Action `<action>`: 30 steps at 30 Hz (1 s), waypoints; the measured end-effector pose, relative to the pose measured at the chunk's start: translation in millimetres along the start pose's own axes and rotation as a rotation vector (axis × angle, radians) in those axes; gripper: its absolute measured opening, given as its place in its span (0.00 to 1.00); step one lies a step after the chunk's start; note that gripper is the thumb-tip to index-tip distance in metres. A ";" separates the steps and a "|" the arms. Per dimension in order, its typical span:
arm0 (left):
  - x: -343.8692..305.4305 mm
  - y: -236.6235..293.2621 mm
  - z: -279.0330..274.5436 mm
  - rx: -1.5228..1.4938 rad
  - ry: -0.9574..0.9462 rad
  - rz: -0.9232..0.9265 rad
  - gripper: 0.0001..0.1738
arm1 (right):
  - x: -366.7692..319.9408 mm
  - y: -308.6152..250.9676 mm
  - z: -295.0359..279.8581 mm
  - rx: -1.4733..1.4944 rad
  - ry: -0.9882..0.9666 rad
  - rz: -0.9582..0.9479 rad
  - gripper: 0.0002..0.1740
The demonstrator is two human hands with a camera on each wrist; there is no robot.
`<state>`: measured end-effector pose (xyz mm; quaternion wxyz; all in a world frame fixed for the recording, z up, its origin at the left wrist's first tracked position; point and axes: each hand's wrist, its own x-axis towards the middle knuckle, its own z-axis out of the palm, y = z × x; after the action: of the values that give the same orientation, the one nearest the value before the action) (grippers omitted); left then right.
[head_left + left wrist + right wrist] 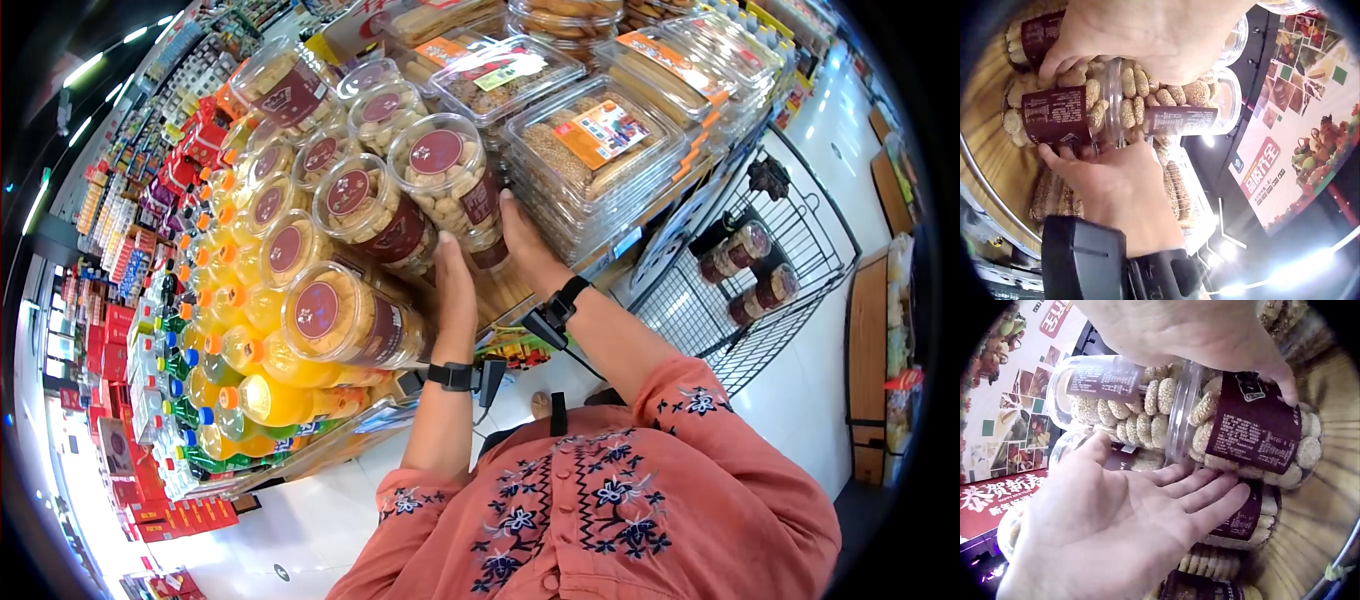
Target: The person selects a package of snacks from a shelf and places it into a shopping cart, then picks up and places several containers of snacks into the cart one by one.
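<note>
Two clear jars of sesame-coated cookies stand stacked between my hands: the upper jar [447, 165] has a round maroon label on its lid, and the lower jar [489, 250] a maroon band. My left hand [455, 295] is on the near-left side, fingers extended along the stack. In the right wrist view the left palm [1129, 512] faces up, its straight fingers right at the jars. On the other side, my right hand [532, 245] has its thumb up along the stack. The left wrist view shows the right hand's fingertips [1054, 153] at the lower jar's label.
More cookie jars [355, 205] crowd the left of the display, above rows of orange drink bottles [260, 395]. Stacked clear pastry boxes [600, 140] stand right beside my right hand. A shopping cart [720, 350] at the right holds two similar jars [735, 250].
</note>
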<state>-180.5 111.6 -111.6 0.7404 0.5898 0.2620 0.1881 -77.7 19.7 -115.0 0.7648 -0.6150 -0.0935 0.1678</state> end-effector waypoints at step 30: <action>-75.8 76.3 12.4 -0.143 -0.085 -0.052 0.47 | -81.4 -63.4 -11.7 0.121 -0.092 0.005 0.31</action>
<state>-230.7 75.3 -22.8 0.7958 0.5357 0.2313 0.1618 -140.0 -33.0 -50.9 0.7951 -0.5594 -0.1167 0.2031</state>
